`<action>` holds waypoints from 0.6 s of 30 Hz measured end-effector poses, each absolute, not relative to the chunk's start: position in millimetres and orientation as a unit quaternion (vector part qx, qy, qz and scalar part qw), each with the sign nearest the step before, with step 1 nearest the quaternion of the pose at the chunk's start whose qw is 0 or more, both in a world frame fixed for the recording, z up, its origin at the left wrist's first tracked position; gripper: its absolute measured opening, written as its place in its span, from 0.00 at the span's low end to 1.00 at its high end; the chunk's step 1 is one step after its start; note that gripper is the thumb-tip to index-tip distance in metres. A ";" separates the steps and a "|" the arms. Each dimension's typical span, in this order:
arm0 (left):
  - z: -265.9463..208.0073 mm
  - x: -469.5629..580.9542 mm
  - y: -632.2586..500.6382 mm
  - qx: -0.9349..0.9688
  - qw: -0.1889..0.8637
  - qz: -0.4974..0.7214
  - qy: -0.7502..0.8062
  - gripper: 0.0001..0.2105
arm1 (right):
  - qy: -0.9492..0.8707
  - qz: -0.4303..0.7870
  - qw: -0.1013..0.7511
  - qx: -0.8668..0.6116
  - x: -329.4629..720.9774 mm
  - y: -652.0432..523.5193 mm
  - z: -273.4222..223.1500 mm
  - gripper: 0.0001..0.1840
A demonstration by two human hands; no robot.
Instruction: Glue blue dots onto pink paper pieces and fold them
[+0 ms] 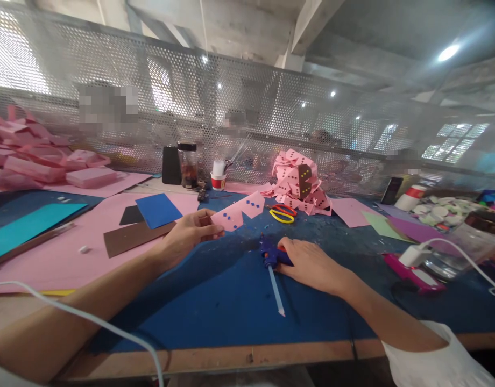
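Between the thumb and fingers of my left hand [195, 228] is the end of a pink foam cutout [249, 207], notched along its lower edge and dotted with several small blue squares. It is raised a little over the blue table mat [199, 301]. My right hand [308, 260] is wrapped round the handle of a blue glue gun [269, 251], low over the mat. A pale glue stick [276, 293] juts out of the gun's back end toward me. Scissors [283, 214] with red and yellow handles lie just beyond the gun.
Dotted pink pieces [298, 180] are heaped at the back. Blue [157, 209] and brown sheets lie on pink sheeting at left. A lidded jar [188, 166] and cup [218, 177] stand by the mesh partition. A pink power strip [415, 274] is at right; a white cable [94, 317] crosses front left.
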State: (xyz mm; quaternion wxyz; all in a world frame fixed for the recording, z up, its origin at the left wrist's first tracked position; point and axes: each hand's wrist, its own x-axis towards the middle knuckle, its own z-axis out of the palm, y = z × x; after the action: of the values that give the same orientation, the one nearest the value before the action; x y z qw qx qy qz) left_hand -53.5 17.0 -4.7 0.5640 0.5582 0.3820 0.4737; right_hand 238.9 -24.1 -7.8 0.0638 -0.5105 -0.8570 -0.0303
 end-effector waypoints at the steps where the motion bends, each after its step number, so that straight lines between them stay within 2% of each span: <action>1: -5.4 -53.8 17.4 0.560 0.563 0.473 0.382 0.12 | -0.859 -0.015 0.063 -0.508 240.7 -24.2 -6.4 0.19; 7: -9.3 -54.9 20.5 0.572 0.562 0.464 0.376 0.12 | -0.887 0.043 0.064 -0.454 256.2 -27.9 14.4 0.20; 11: -9.7 -53.8 19.0 0.571 0.572 0.460 0.368 0.12 | -0.861 0.094 0.175 -0.468 250.1 -27.6 31.0 0.16; 15: -8.6 -53.3 17.6 0.566 0.581 0.460 0.361 0.12 | -0.809 0.260 0.263 -0.456 219.9 -16.4 27.2 0.13; 18: -7.1 -53.4 17.1 0.563 0.577 0.471 0.357 0.13 | -0.758 0.377 0.311 -0.433 193.5 -3.3 15.5 0.16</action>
State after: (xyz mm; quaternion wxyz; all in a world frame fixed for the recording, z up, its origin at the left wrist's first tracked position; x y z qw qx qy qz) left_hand -53.4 17.1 -7.1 0.5774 0.5633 0.3571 0.4709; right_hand 193.5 -3.3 15.5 0.3110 -0.4331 -0.7575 0.3766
